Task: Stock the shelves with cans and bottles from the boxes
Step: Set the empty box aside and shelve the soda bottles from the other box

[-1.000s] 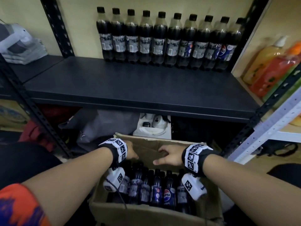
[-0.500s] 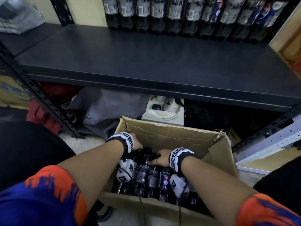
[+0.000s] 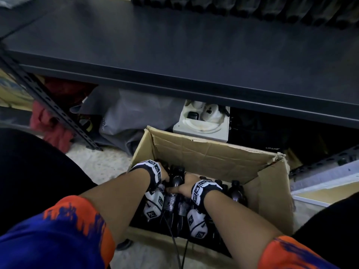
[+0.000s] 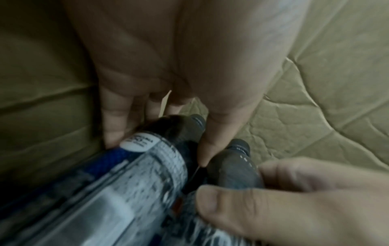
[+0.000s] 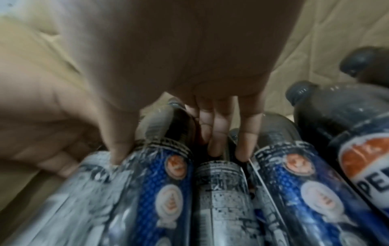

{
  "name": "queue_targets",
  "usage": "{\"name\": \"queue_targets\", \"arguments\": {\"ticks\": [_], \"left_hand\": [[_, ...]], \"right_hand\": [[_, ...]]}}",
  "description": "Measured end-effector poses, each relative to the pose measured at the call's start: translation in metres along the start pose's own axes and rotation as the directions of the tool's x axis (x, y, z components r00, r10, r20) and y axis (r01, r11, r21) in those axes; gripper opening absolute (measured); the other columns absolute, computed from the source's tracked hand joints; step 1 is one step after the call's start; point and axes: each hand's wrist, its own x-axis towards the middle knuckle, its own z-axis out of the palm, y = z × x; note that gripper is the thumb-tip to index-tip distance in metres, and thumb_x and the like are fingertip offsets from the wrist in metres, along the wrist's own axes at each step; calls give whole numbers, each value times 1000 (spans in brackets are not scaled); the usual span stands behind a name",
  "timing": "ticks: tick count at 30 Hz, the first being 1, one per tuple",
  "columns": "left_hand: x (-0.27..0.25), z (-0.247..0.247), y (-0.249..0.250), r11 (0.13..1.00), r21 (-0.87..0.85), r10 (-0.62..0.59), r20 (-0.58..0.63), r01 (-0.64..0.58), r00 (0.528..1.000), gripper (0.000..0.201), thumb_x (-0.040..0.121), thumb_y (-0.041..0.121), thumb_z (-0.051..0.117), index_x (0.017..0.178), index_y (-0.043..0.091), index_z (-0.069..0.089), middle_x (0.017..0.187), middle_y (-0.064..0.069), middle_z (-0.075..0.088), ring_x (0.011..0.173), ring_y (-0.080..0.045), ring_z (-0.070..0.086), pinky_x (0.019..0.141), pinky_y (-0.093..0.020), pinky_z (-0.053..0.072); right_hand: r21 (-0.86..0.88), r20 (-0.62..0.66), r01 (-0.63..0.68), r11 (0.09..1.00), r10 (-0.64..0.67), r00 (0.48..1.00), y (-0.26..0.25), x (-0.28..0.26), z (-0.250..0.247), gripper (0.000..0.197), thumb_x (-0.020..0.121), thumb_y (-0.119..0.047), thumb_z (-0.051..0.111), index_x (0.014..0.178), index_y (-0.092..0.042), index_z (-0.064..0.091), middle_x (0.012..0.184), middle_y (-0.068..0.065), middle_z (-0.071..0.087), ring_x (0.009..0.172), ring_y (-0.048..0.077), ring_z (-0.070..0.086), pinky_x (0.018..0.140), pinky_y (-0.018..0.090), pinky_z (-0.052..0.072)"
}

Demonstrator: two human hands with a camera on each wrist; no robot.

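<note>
Both hands are down inside the cardboard box (image 3: 213, 152), among the dark cola bottles (image 5: 280, 174) that stand packed in it. Left hand (image 3: 164, 174): its fingers (image 4: 114, 126) and thumb lie on opposite sides of the shoulder of one bottle (image 4: 147, 166) beside the box's left wall, closing round it just below the cap. Right hand (image 3: 186, 184): the thumb (image 5: 118, 146) lies against the left side of a blue-labelled bottle (image 5: 164, 166), and the fingers (image 5: 216, 133) reach down into the gaps between that bottle and its neighbours. The right-hand fingers curve round the bottle's shoulder; whether the grip is fully closed cannot be told from the blurred wrist view. In the left wrist view, the right hand's thumb and fingers appear at lower right, wrapped round a second bottle neck next to the first.

Location of parts: the box stands open on the floor in front of the dark shelf (image 3: 174, 45). More bottles (image 3: 252, 4) stand in a row along the back of that shelf, with only their bases in view.
</note>
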Motion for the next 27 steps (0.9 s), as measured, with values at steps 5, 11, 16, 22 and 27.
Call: {"name": "queue_targets", "arguments": {"ticks": [5,11,16,22,27], "left_hand": [[-9,-9,7,993,-120,-10,64,18,998,44,73,48,72,101,13,74,100,-6,73,77,-21,58,71,-29,48],[18,2,4,955,-297,10,27,-1,1000,59,36,49,71,83,13,78,87,-11,77,75,-28,70,67,-35,57],[-18,-3,5,917,-398,15,-62,-38,998,74,38,53,73,102,17,70,101,-6,72,92,-24,69,86,-38,59],[-50,-24,10,786,-585,71,-235,-200,969,60,35,48,72,84,15,76,88,-6,77,88,-24,71,84,-38,60],[-80,-46,15,655,-670,53,-421,-349,906,28,55,35,77,71,11,74,61,4,68,65,-17,64,59,-25,50]], "right_hand": [[122,20,-58,991,56,998,-7,-30,-18,67,72,-47,86,119,-16,48,109,1,61,104,21,56,83,28,46],[353,10,-82,932,84,996,-9,-31,-13,116,45,-46,89,141,-16,31,118,2,54,109,29,59,86,50,60],[457,-105,64,887,-18,994,-4,-37,-19,42,66,-23,88,99,-29,64,97,-4,73,89,16,70,87,47,60],[433,-282,242,868,-124,951,-6,-61,-52,46,63,-25,94,102,-27,69,95,-10,75,92,12,71,87,27,55],[414,-374,350,840,-194,907,-16,-95,-85,33,72,-16,88,95,-24,66,85,-11,70,80,8,66,65,9,47]]}}
